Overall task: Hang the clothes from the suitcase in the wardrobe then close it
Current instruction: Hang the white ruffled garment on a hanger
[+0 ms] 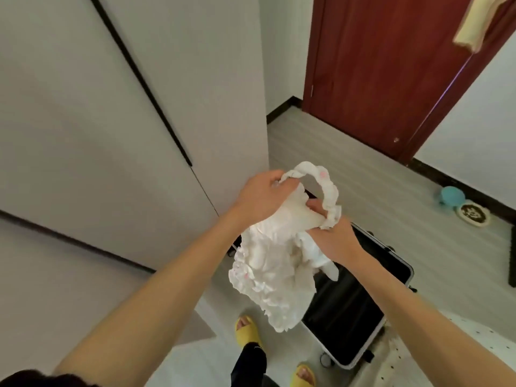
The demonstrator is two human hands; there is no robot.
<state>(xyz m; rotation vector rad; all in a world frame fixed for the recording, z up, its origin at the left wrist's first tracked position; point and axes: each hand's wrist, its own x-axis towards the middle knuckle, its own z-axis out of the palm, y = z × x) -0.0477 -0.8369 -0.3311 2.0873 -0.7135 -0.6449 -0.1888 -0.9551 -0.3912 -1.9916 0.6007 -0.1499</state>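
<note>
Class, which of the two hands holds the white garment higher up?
The left hand, which pinches the top of the ruffled strap; the right hand grips the white garment lower, at the strap's other end.

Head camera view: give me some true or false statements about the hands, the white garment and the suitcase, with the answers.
1. The left hand and the right hand both grip the white ruffled garment. True.
2. The suitcase lies shut on the floor. False: it lies open, with its dark lining showing.
3. The garment hangs on a hanger. False: it is held above the suitcase, and no hanger shows.
4. The person wears yellow slippers. True.
</note>
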